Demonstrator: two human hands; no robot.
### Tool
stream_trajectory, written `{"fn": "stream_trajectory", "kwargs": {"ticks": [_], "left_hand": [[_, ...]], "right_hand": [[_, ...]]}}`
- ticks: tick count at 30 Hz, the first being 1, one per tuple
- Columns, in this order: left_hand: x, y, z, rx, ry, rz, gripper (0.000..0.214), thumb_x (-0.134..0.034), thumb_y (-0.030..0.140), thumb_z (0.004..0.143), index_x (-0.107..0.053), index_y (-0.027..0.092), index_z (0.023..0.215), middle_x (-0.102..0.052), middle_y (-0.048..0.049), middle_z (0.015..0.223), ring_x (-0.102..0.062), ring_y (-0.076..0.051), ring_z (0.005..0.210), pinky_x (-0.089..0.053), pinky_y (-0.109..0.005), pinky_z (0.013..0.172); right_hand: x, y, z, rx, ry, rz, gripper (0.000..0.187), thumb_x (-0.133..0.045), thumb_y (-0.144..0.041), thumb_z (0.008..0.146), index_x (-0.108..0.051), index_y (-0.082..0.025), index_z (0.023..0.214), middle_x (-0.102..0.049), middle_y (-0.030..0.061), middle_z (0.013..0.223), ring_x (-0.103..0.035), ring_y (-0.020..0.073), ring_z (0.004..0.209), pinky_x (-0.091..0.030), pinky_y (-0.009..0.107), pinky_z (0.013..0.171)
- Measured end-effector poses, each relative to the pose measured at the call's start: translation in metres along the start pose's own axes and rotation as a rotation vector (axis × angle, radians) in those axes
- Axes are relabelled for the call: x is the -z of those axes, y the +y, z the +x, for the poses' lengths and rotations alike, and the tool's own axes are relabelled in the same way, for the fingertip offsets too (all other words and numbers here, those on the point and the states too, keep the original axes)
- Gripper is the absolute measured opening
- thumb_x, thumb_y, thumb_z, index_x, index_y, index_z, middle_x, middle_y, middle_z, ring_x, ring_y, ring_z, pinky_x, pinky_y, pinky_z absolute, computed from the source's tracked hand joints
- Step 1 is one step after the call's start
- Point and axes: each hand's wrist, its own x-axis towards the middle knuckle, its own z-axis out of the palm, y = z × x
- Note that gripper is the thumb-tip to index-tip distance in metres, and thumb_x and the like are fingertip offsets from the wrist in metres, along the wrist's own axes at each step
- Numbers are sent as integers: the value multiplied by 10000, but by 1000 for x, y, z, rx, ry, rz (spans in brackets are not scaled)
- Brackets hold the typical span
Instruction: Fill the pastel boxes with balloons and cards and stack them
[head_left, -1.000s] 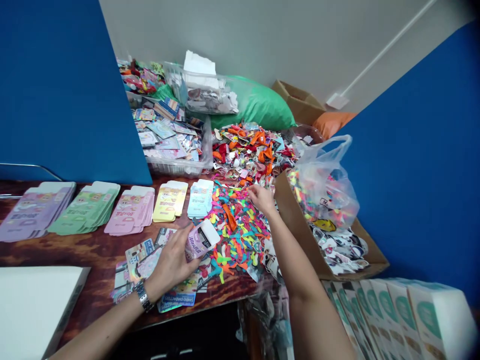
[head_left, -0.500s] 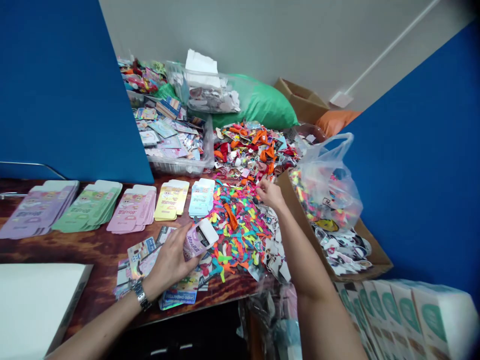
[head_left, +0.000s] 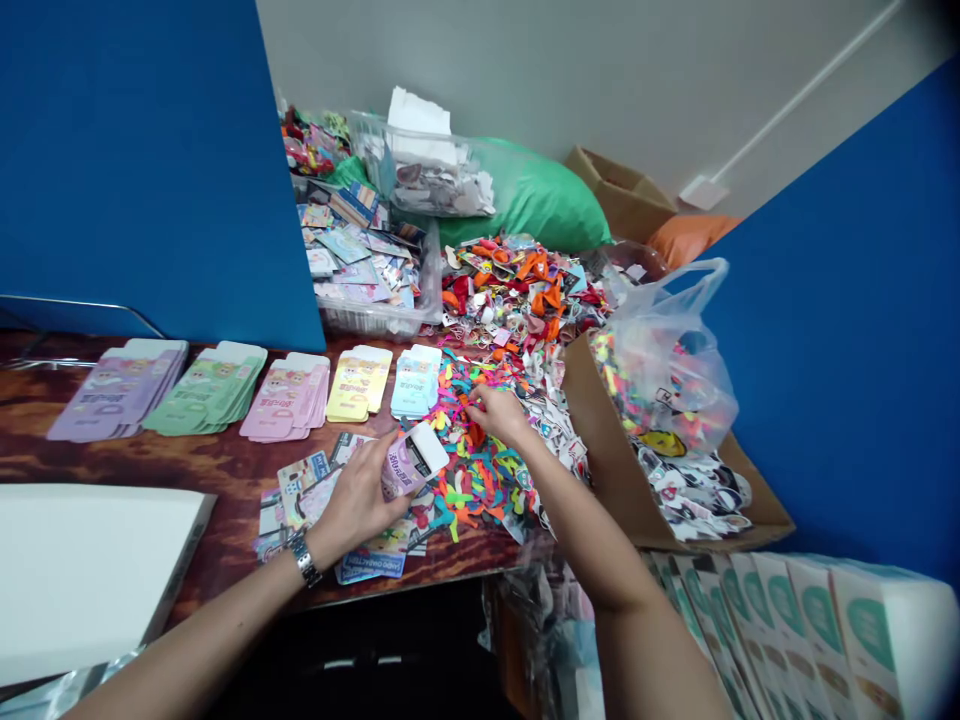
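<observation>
My left hand point(head_left: 358, 497) is closed around a small lilac paper box point(head_left: 411, 462) with its white flap open, held just above shiny cards point(head_left: 300, 483) lying on the wooden table point(head_left: 172, 470). My right hand point(head_left: 499, 413) reaches into a heap of small bright rubbery pieces point(head_left: 480, 475), fingers pinched down among them; what they pinch is too small to name. Flat box blanks lie in a row behind: lilac point(head_left: 120, 388), green point(head_left: 208, 388), pink point(head_left: 289, 397), yellow point(head_left: 360, 383), light blue point(head_left: 417, 381).
A cardboard box point(head_left: 622, 480) with a filled clear plastic bag point(head_left: 667, 370) and stickers stands at the right. Behind are a clear tub of cards point(head_left: 375, 270), mixed trinkets point(head_left: 525, 290) and a green bag point(head_left: 540, 205). White cartons point(head_left: 817, 620) sit lower right, a white board point(head_left: 82, 560) lower left.
My right hand drew back from the far edge of the colourful heap toward its near middle, closer to the lilac box. The left hand kept its hold. The view shifted left.
</observation>
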Motion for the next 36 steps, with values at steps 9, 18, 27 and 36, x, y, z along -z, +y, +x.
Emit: {"fn": "stream_trajectory", "kwargs": {"ticks": [9, 18, 27, 36], "left_hand": [[4, 1, -1, 67, 16, -46, 750, -696, 404, 762, -388, 176, 1407, -587, -143, 1267, -580, -306, 1158, -484, -455, 971], [-1, 7, 4, 213, -5, -58, 763, -735, 465, 718, -459, 166, 1364, -638, -131, 1215, -624, -310, 1104, -505, -433, 931], [3, 8, -2, 199, 46, -105, 734, -737, 491, 720, -479, 187, 1337, -637, -116, 1217, -617, -303, 1115, -493, -440, 956], [5, 4, -10, 18, 109, 25, 732, -677, 317, 766, -381, 114, 1404, -560, -174, 1286, -537, -320, 1185, -464, -468, 992]], "right_hand": [[24, -11, -10, 93, -56, 3, 125, -597, -262, 847, -622, -199, 741, -665, -6, 727, -578, 132, 669, -329, 217, 595], [66, -58, -45, 237, 68, 521, 154, -584, -347, 829, -524, -205, 828, -553, -55, 616, -505, 103, 540, -356, 200, 532], [23, -100, -68, 200, 52, 440, 103, -538, -249, 878, -551, -224, 977, -600, -65, 615, -541, 116, 517, -348, 205, 526], [14, -97, -74, 629, 117, -108, 151, -581, -184, 875, -727, -221, 873, -607, 98, 1061, -536, 231, 988, -461, 336, 814]]}}
